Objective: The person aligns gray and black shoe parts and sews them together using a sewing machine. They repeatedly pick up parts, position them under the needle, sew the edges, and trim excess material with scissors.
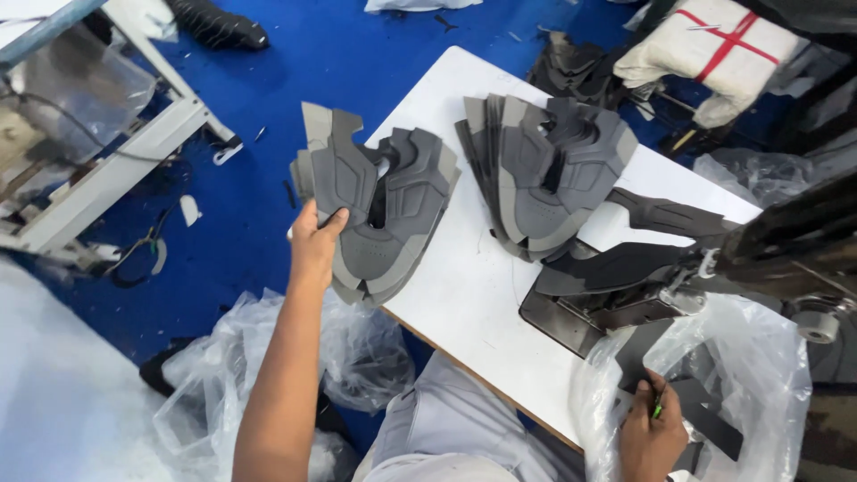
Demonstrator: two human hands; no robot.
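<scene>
Our left hand [314, 243] has its thumb pressed on top and its fingers curled under a fanned bundle of grey shoe-upper pieces [379, 207], pinching it at its lower left corner, half over the left edge of the white table [464, 295]. To do this well, we judge the pinch should stay flat and firm so the layers do not slide apart, and the bundle should be carried level onto the table. Our right hand [652, 433], off the table's near right corner, has its fingers closed on a small green-tipped tool [658, 409] inside a clear plastic bag [754, 357]. Farther in on the table lies a second grey stack [549, 178], with black cut pieces [625, 263] just right of it.
</scene>
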